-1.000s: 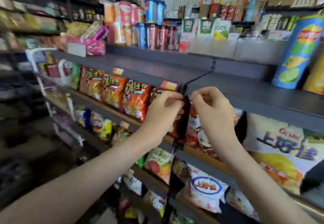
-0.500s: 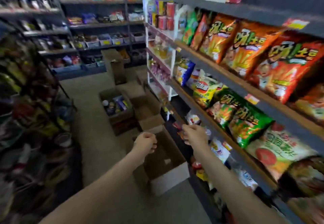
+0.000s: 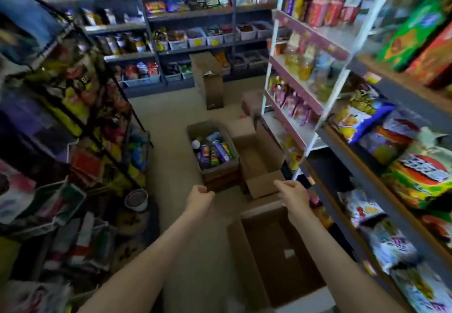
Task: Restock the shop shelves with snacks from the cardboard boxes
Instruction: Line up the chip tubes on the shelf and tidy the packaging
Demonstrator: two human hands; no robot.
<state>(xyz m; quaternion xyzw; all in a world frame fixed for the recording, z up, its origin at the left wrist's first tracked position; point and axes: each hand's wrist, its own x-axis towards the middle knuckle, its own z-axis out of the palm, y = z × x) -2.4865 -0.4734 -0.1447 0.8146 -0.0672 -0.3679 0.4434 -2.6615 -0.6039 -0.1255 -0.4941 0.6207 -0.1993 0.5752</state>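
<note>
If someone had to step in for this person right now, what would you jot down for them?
Left hand: loosely closed, nothing seen in it.
Right hand: loosely closed, apparently empty.
Boxes: nearest box on the floor below the hands looks empty; middle box open, looks empty too; the box of cans beside it is the one with stock showing.
Done: shelves on the right already hold many snack bags.
Left: fetch stock from the cans box and shelve it.
</note>
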